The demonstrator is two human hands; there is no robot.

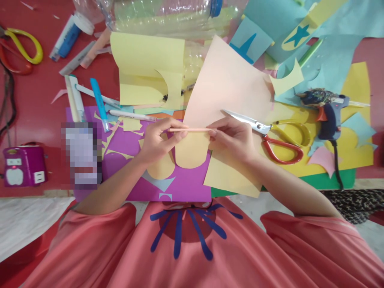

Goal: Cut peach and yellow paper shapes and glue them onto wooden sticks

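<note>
Between my two hands a thin peach paper strip (198, 129) is stretched out level; whether it is rolled or folded I cannot tell. My left hand (166, 138) pinches its left end between thumb and fingers. Its right end is in the closed fingers of my right hand (232, 134). Below the strip is a pale yellow round-ended paper piece (192, 150), with another rounded yellow piece (162, 166) to its left. A large peach sheet (228, 80) lies just beyond my hands. Scissors (264, 130) with red and yellow handles rest right beside my right hand.
A hot glue gun (330, 116) lies on yellow paper at the right, its cord trailing forward. Pens and a blue marker (99, 102) are at the left, near a blurred-out phone-like object (82, 156) and a purple plug block (25, 166). A clear plastic bottle (162, 16) lies at the back.
</note>
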